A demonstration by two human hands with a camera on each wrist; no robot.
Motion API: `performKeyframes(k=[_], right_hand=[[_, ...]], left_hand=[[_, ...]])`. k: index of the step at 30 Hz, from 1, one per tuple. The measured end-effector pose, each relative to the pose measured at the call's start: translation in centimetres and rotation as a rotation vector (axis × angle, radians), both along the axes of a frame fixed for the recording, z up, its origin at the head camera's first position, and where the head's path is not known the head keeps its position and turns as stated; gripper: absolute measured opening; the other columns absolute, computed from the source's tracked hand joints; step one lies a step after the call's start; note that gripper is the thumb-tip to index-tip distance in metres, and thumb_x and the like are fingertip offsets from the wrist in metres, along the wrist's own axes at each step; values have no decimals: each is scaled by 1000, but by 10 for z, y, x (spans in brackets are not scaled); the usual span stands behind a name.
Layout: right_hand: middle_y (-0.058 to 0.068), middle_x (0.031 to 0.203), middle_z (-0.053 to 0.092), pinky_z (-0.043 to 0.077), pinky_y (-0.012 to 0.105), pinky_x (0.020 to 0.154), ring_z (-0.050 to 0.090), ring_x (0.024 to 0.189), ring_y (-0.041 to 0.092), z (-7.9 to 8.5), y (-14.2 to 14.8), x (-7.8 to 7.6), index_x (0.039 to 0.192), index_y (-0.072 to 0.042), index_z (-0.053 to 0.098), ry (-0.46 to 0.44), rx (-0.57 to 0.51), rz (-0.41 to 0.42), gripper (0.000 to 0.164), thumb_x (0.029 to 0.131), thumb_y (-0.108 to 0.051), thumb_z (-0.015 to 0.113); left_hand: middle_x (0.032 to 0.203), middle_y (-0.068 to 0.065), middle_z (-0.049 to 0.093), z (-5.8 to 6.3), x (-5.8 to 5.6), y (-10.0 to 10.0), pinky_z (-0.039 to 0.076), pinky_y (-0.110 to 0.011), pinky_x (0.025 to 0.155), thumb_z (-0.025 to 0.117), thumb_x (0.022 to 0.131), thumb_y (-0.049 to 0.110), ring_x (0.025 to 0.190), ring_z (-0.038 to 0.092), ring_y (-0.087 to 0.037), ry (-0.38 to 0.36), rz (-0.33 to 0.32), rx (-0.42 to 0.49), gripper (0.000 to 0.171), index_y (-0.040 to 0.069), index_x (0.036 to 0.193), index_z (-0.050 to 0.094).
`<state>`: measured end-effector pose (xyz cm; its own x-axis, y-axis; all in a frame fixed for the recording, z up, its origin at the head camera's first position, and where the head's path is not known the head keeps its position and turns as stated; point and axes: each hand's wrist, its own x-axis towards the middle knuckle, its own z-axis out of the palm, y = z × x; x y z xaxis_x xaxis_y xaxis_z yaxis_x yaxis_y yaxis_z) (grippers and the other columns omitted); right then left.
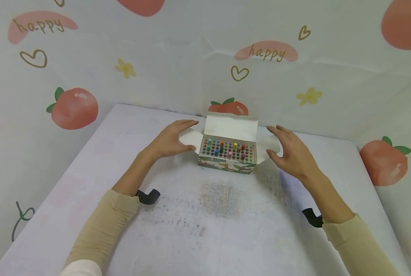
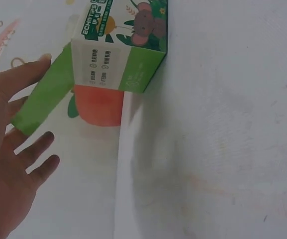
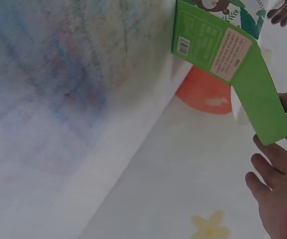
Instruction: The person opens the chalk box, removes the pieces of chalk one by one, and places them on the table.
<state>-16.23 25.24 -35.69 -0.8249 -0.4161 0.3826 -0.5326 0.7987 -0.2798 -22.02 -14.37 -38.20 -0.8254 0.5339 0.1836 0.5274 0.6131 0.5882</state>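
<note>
A small printed cardboard box [image 1: 226, 165] stands on the table with its white-lined lid [image 1: 231, 127] raised at the back. Coloured sticks [image 1: 234, 145] that look like chalk stand in some holes of its insert. Both side flaps are folded outward. My left hand [image 1: 169, 141] is beside the left flap [image 2: 46, 92], thumb and fingers spread apart. On the other side my right hand [image 1: 291, 153] is spread around the right flap [image 3: 263, 99], green on its outer face. Fingers appear close to each flap; whether they touch cannot be told.
The white table [image 1: 177, 245] carries smudges of coloured dust in front of the box. Behind it hangs a white cloth [image 1: 177, 50] printed with fruit, hearts and flowers. A black curved piece [image 1: 149, 196] shows at the left wrist, another [image 1: 312, 217] at the right.
</note>
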Motion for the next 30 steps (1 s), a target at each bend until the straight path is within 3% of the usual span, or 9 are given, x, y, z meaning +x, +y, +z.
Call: performKeyframes(k=[5, 10, 16, 22, 30], right_hand=[[24, 133, 59, 26, 53, 113, 46, 131, 44, -4, 4, 0, 138, -2, 55, 0, 35, -33, 57, 85, -12, 73], [22, 130, 62, 21, 50, 116, 45, 132, 45, -11, 6, 3, 133, 1, 60, 5, 54, -50, 49, 87, -11, 71], [20, 132, 61, 20, 49, 117, 45, 133, 43, -23, 4, 5, 135, -1, 59, -29, 55, -53, 47, 89, -9, 69], [20, 136, 59, 31, 56, 109, 47, 131, 43, -36, -4, 6, 136, -4, 59, -103, -94, -28, 46, 91, -8, 69], [19, 129, 63, 28, 50, 113, 53, 126, 42, -45, -9, 6, 126, 1, 64, 28, -115, -33, 40, 87, -3, 71]], left_hand=[[153, -11, 42, -6, 0, 2, 20, -50, 117, 82, 83, 32, 145, 30, -32, 9, -36, -98, 80, 11, 150, 45], [150, -13, 46, -11, 0, 7, 12, -45, 119, 80, 85, 29, 144, 32, -34, 2, -53, -109, 76, 7, 149, 46], [153, -13, 42, -19, 3, 15, 13, -46, 119, 73, 90, 41, 145, 29, -36, -62, -30, -120, 76, 11, 152, 40], [154, -9, 42, -26, 4, 22, 15, -44, 119, 73, 88, 46, 144, 33, -32, -100, -41, -50, 82, 13, 154, 37], [153, -10, 42, -29, 3, 29, 28, -46, 113, 77, 84, 45, 140, 38, -28, -129, -46, -3, 86, 17, 155, 37]])
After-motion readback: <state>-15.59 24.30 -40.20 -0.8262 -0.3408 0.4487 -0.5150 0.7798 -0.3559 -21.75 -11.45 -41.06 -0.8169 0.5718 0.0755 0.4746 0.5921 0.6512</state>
